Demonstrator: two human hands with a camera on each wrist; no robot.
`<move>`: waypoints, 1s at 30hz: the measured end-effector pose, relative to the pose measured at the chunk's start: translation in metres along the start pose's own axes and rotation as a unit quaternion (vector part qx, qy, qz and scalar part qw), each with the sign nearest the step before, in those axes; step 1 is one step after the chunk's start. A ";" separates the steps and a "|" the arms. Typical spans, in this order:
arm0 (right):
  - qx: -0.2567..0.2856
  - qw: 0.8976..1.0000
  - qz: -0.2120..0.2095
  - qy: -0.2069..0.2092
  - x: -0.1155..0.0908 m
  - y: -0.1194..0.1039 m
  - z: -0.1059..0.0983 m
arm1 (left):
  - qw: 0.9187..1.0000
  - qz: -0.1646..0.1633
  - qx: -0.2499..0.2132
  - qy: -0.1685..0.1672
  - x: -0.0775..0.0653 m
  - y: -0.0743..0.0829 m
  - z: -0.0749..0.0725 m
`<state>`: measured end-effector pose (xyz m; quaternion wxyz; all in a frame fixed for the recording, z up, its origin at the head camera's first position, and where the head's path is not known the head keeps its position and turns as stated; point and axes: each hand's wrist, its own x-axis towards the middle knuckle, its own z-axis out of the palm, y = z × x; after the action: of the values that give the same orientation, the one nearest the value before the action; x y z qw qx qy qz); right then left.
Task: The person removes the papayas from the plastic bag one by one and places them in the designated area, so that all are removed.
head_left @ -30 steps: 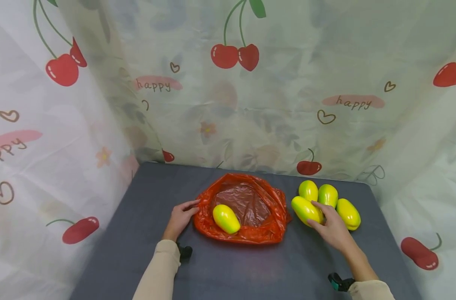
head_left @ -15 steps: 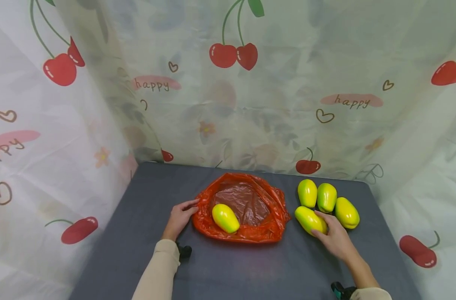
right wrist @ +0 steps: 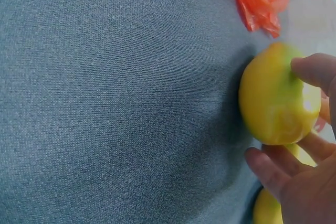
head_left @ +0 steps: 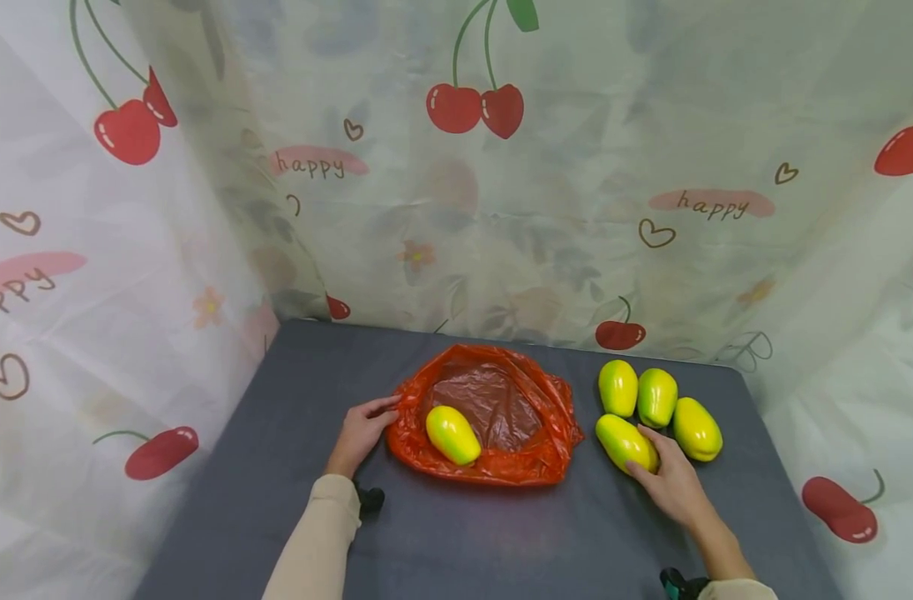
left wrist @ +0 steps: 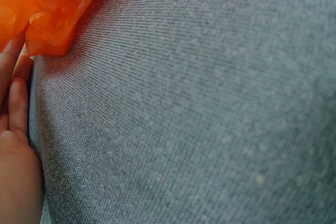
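A crumpled red plastic bag (head_left: 554,462) lies spread on the table with its mouth facing up. One glossy yellow-green mango (head_left: 452,435) sits inside it. My left hand (head_left: 361,433) holds the bag's left rim at the fingertips; in the left wrist view a fold of the bag covers part of a finger. To the right of the bag, my right hand (head_left: 674,475) grips another mango (right wrist: 275,98), thumb on one side and fingers on the other. Whether this fruit still touches the table, I cannot tell.
Behind and beside the right hand stand three more mangoes: one at the back left (head_left: 617,387), one at the back middle (head_left: 657,397) and one at the right (head_left: 698,429). A cherry-print curtain (head_left: 546,208) surrounds the dark grey table (head_left: 464,542) at the back and sides.
My right hand has shifted the gripped mango slightly toward me and to the right, away from the back left mango. The left hand and the bag stay in place.
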<state>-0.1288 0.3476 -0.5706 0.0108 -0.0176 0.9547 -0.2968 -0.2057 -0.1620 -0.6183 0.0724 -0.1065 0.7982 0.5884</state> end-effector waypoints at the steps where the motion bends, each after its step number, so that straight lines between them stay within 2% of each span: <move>1: 0.001 1.000 0.002 -0.003 0.000 0.000 0.000 | 1.000 0.000 0.000 0.000 0.000 -0.001 0.000; 18: 0.012 1.000 0.001 -0.010 0.004 -0.001 0.000 | 1.000 0.004 0.000 0.003 0.001 -0.004 0.000; 26: -0.012 0.999 -0.014 0.039 0.007 -0.019 -0.006 | 1.000 0.004 0.004 0.007 0.001 -0.004 0.000; 30: -0.034 0.998 -0.022 0.048 0.009 -0.031 -0.007 | 1.000 0.002 0.002 0.007 0.001 -0.004 0.001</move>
<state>-0.1374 0.3261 -0.5474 -0.0424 -0.0249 0.9631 -0.2646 -0.2058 -0.1622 -0.6225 0.0660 -0.1091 0.8002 0.5860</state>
